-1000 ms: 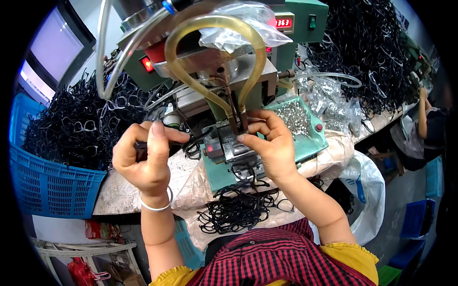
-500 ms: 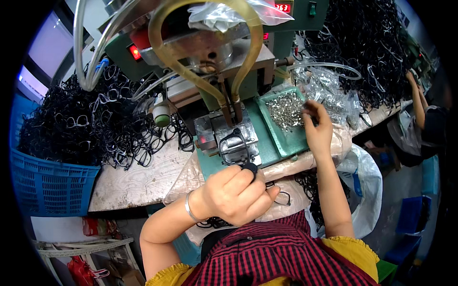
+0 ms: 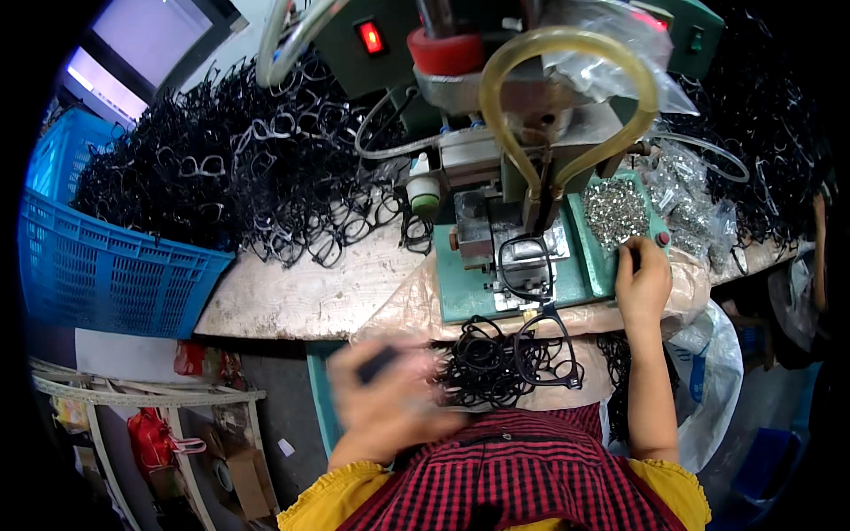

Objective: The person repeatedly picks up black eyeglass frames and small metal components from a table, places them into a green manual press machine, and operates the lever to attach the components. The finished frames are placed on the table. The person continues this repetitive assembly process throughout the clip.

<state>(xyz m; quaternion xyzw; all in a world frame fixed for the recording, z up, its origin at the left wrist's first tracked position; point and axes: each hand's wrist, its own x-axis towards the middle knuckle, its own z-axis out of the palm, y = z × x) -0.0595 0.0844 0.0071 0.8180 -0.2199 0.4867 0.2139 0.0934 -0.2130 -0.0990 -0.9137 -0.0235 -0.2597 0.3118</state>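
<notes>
A black eyeglass frame (image 3: 552, 307) hangs in the machine; one rim lies on the metal fixture (image 3: 513, 292) beneath the press head, and the other rim extends over the front edge. My left hand (image 3: 385, 394) is to the left of it, over the lap area, smeared by motion, a dark band on a finger. It no longer touches the frame. At the right edge of the green tray (image 3: 604, 281) rests my right hand (image 3: 646, 276), fingers curled together beside the small metal pieces (image 3: 615, 212). Whatever its fingertips hold is hidden.
A heap of black eyeglass frames (image 3: 482, 363) lies in front of the machine. More frames pile up on the left (image 3: 204, 177), beside a blue basket (image 3: 124, 265). Plastic bags of metal parts (image 3: 691, 195) lie right of the tray. A yellowish hose (image 3: 651, 80) loops above.
My left hand has let go of the eyeglass frame and moved left, toward me. My right hand has shifted down the tray's right edge. The view has swung left.
</notes>
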